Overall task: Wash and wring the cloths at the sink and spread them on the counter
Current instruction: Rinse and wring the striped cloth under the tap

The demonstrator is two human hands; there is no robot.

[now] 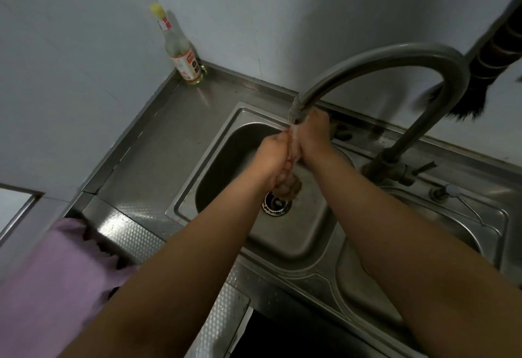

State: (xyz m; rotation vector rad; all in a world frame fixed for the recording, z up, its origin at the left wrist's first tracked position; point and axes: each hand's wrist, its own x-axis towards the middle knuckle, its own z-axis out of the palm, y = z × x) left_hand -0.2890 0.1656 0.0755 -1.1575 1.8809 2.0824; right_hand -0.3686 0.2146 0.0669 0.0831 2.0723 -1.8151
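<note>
Under the faucet (367, 75) at frame centre, left hand (272, 154) and right hand (312, 134) clamp a bunched cloth (291, 181). Fingers curled tight around it, above the sink (282, 244) drain.

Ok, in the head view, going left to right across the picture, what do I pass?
Purple cloth on the counter edge → bottle in the back corner → left hand → right hand, both gripping a pinkish cloth under the faucet spout → faucet base → soap dispenser pump.
</note>
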